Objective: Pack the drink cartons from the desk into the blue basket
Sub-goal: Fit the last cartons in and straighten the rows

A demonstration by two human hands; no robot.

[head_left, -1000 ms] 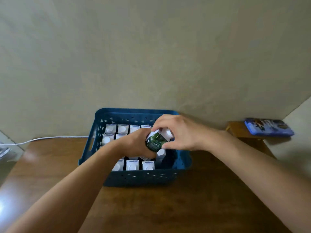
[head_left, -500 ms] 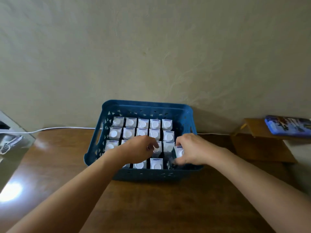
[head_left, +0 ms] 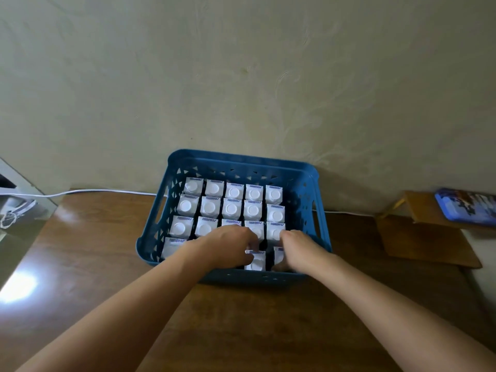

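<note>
The blue basket (head_left: 241,160) stands on the brown desk (head_left: 241,323) against the wall. Inside it, white-topped drink cartons (head_left: 232,209) stand upright in tight rows. Both my hands reach into the front row. My left hand (head_left: 228,245) lies over the front cartons with its fingers bent down beside one white carton (head_left: 256,261); what those fingers hold is hidden. My right hand (head_left: 298,248) curls around the front right carton (head_left: 278,253), which sits low in the corner slot and is mostly hidden by the hand.
A white cable (head_left: 94,191) runs along the wall behind the basket. A wooden stand (head_left: 426,237) with a blue patterned case (head_left: 467,206) sits at the right. A grey device (head_left: 16,205) stands at the left edge. No cartons show on the desk.
A second ago both hands held a green-sided carton above the basket. It has gone down into the front right slot, and my hands have sunk into the front row with it.
</note>
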